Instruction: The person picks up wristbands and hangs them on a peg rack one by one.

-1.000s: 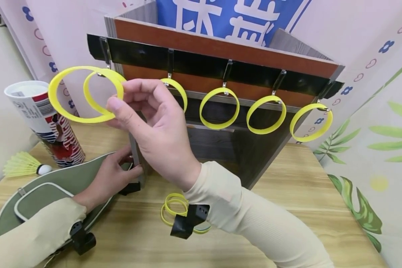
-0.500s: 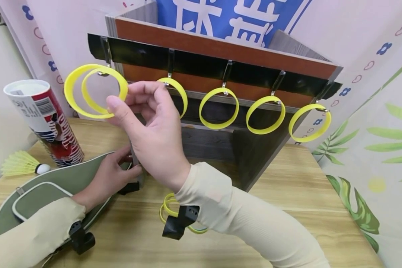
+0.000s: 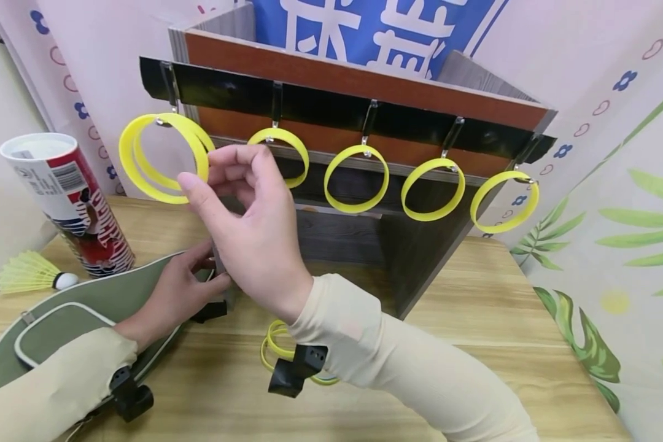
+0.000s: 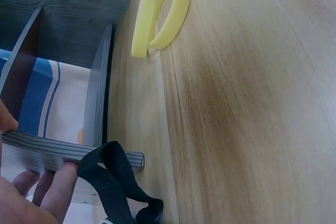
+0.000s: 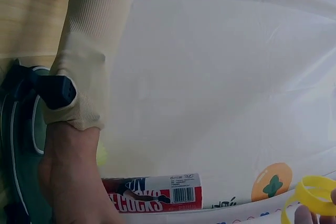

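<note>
My right hand pinches a yellow ring between thumb and fingers and holds it up at the leftmost hook of a black rail. It overlaps a second ring hanging from that hook. Other yellow rings hang from the hooks further right, the nearest one partly hidden behind my fingers. The held ring's edge shows in the right wrist view. My left hand grips the lower front edge of the wooden box, its fingers curled on the grey panel.
Loose yellow rings lie on the wooden table under my right forearm, also in the left wrist view as rings. A shuttlecock tube, a yellow shuttlecock and a green racket bag sit at the left.
My right hand has carried the ring rightwards to the leftmost hook, where it now overlaps the hanging ring. The left hand has stayed on the box.
</note>
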A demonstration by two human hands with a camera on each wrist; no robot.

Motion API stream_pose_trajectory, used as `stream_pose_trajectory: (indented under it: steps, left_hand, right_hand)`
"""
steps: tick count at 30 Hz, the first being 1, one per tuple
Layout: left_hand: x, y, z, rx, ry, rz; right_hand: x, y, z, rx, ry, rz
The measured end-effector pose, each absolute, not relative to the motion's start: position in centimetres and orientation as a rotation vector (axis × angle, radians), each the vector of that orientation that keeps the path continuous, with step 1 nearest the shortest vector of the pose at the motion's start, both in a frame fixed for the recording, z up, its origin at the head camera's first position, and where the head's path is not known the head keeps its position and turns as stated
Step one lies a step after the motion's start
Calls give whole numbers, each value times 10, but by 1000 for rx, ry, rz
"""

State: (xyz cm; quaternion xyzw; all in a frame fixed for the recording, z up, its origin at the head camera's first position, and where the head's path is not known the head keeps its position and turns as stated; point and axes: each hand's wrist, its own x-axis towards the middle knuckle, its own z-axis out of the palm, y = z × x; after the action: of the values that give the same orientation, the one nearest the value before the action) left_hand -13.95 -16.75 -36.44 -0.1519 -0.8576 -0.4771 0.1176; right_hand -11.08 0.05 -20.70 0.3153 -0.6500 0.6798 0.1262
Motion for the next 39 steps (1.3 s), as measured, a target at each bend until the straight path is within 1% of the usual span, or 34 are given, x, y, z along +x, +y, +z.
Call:
stream_pose_trajectory:
  steps: [8, 21, 24, 28, 34, 39]
  left_hand:
    - [-140, -168, -365, -431, -2491, -1404]
    - [-139, -168, -364, -373, -2544, -1451]
    - [-139, -167, -364, -366, -2540, -1460]
    - [-139, -167, -366, -364, -2525, -1443]
    - [-139, -166, -366, -404, -2477, -1441]
    - [-139, -165, -366, -410, -2472, -1454]
  right_hand:
    - [-109, 5, -210, 948, -1951, 2034]
    - [-114, 24, -224, 1004, -2085, 1933]
    - [-114, 32, -227, 1053, -2108, 1904]
    - [-117, 43, -232, 1166, -2111, 1979]
    - [-126, 58, -248, 1244, -2219, 2158]
    - [-139, 72, -271, 1256, -2490, 2052]
